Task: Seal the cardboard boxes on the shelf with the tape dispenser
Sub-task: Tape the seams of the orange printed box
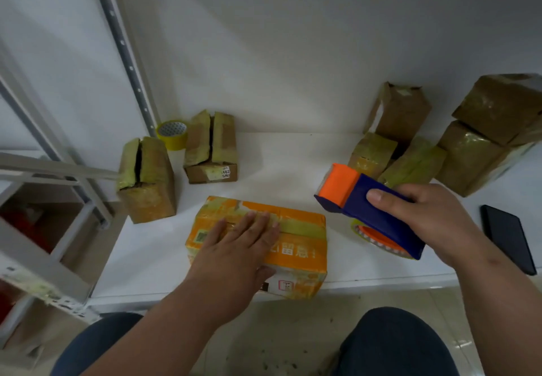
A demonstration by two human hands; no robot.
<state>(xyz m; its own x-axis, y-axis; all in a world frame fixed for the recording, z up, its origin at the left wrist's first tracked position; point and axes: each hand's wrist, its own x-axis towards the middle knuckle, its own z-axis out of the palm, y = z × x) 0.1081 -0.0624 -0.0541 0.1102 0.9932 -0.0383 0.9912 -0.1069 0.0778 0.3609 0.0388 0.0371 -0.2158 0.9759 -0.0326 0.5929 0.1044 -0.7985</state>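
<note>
An orange cardboard box [296, 246] lies at the front edge of the white shelf [281, 164], with a strip of yellowish tape along its top seam. My left hand [234, 246] lies flat on that strip, fingers spread. To the right, my right hand [434, 217] grips a blue and orange tape dispenser [360, 202], held just above the shelf and apart from the box. Two brown boxes with split top flaps stand at the left, one nearer [146, 179] and one farther back [211, 147].
A spare roll of yellow tape [172, 134] sits by the grey upright post [123, 44]. Several taped brown boxes [469, 147] are stacked at the back right. A black phone [509, 238] lies at the right edge. A lower rack [44, 243] stands to the left.
</note>
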